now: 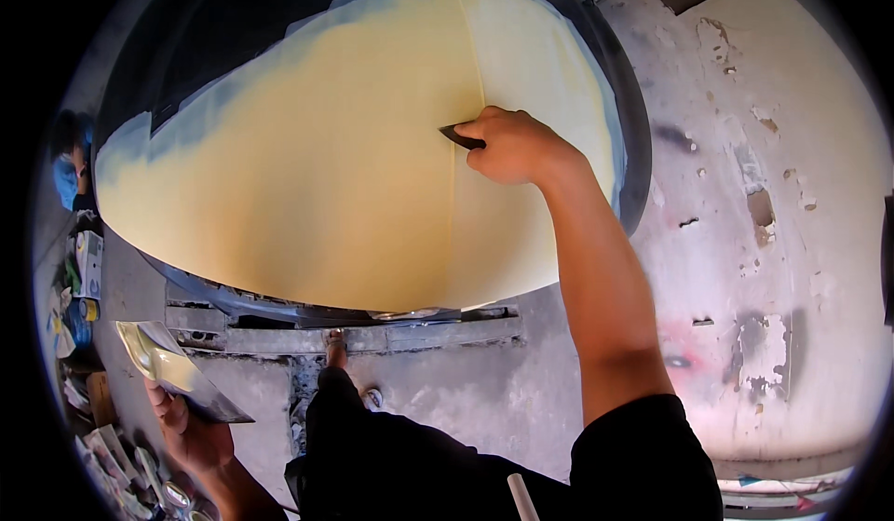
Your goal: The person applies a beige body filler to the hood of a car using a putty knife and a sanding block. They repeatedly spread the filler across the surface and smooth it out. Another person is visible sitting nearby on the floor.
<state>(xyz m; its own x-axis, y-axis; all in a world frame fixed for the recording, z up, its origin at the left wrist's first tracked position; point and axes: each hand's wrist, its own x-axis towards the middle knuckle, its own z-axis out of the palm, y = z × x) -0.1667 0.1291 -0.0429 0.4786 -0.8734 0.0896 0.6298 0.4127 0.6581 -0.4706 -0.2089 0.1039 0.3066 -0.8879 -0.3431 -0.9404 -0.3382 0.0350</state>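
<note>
My right hand (512,146) reaches out over a large curved car panel (354,176) coated in pale yellow putty. Between its thumb and fingers is a small dark spreader (459,136), its edge at the coated surface. A thin raised line of putty runs down the panel beside the hand. Low at the left, my left hand (191,433) grips a flat metal putty plate (186,377) from below, apart from the panel. Yellow putty (154,353) lies on the plate's far side.
Dark bodywork (223,18) with blue-grey patches borders the coating. Cans, boxes and papers (112,456) clutter the left side. A person in blue (70,169) is at the far left. To the right stands a pale wall (745,242) with peeling paint. My foot (335,349) is by a floor channel.
</note>
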